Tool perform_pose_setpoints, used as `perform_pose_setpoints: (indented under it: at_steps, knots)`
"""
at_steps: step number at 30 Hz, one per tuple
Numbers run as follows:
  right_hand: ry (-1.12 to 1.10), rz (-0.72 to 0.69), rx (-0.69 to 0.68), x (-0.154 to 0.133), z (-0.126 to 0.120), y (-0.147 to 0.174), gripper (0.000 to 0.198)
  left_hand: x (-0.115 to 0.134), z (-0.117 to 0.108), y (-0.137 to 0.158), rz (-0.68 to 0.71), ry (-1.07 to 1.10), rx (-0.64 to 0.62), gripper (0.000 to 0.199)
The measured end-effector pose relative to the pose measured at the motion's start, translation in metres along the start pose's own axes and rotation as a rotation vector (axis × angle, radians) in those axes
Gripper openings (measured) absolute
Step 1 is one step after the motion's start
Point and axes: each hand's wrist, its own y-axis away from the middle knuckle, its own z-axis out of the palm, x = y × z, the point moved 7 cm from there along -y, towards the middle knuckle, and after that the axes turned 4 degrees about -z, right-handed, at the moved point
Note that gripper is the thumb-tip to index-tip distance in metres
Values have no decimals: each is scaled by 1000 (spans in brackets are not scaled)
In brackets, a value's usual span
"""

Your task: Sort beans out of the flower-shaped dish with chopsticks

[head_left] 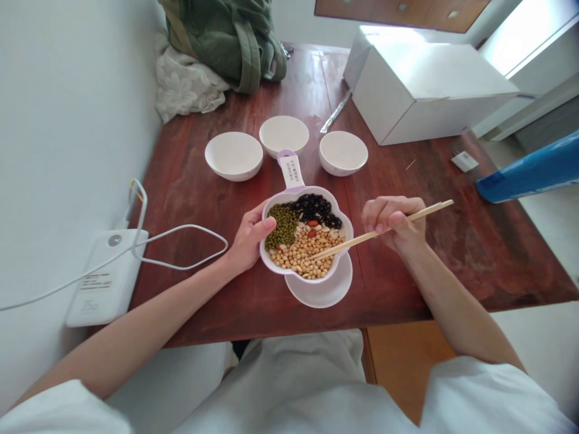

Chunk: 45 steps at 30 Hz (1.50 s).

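Chopsticks pinched in curled right hand.

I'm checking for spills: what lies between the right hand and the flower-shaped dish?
In the head view, only the chopsticks bridge the gap between the right hand and the dish, above tabletop where no spill shows.

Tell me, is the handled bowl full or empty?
Filled: the handled bowl holds green beans, black beans and tan beans across its floor.

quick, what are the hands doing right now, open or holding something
Left hand: closed on the side of the flower-shaped dish, thumb over the rim.
Right hand: closed, holding chopsticks.
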Motion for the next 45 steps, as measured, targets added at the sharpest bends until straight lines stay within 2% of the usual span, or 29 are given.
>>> perform_pose_setpoints:
  at_steps: [6, 11, 16, 20, 23, 26, 31, 37, 45]
  knots:
    - [6, -14, 89, -1, -3, 0, 53, 1, 3, 1, -8, 3, -11, 75]
    - [-22, -25, 41, -4, 2, -2, 54, -2, 4, 1, -55, 18, -38, 76]
    - [0, 7, 61, 1, -2, 2, 51, -6, 2, 1, -129, 10, -39, 73]
    - [34, 53, -13, 7, -1, 6, 52, -4, 2, 1, -146, 2, -11, 73]
    - [58, 25, 47, 4, -6, 4, 55, -5, 3, 2, -160, 2, -12, 73]
    - [89, 5, 74, 0, -8, 1, 56, -6, 3, 2, -159, 8, -14, 71]
    - [68, 29, -16, 0, 0, 0, 59, -5, 4, 1, -152, 4, -26, 69]
    - [37, 16, 46, -3, 3, -1, 56, -6, 3, 1, -141, -6, -24, 70]
    - [-75, 19, 21, 0, 9, 0, 53, -8, 2, 1, -127, 1, -16, 72]
